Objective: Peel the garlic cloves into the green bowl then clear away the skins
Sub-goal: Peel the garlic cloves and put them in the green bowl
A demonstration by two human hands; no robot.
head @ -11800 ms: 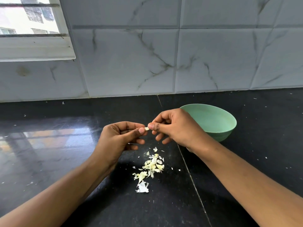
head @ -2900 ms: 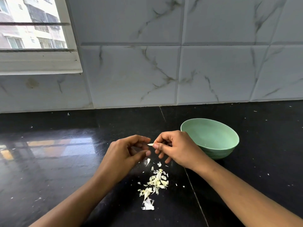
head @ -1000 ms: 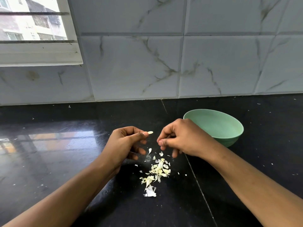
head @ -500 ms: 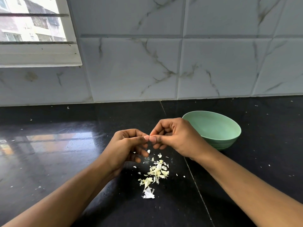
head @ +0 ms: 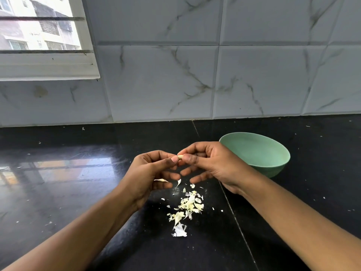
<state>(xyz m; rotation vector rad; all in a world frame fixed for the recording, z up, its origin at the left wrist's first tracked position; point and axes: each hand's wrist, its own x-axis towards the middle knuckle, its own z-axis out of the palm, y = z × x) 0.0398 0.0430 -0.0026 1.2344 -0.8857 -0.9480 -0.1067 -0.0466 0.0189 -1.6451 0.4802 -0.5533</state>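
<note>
A person's left hand [head: 148, 173] and right hand [head: 211, 165] meet above a black countertop [head: 58, 192], both pinching one small garlic clove [head: 180, 156] between thumbs and forefingers. Garlic skins [head: 187, 207] lie scattered below. The green bowl [head: 259, 153] sits just behind the right hand.

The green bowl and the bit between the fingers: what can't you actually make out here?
- Head view: the green bowl has its near-left rim and part of its floor hidden by the right hand; no cloves show in the visible part.
- Garlic clove: only a pale tip shows between the fingertips of the right hand and left hand; how much is peeled is unclear.
- Skins: too small to count.
</note>
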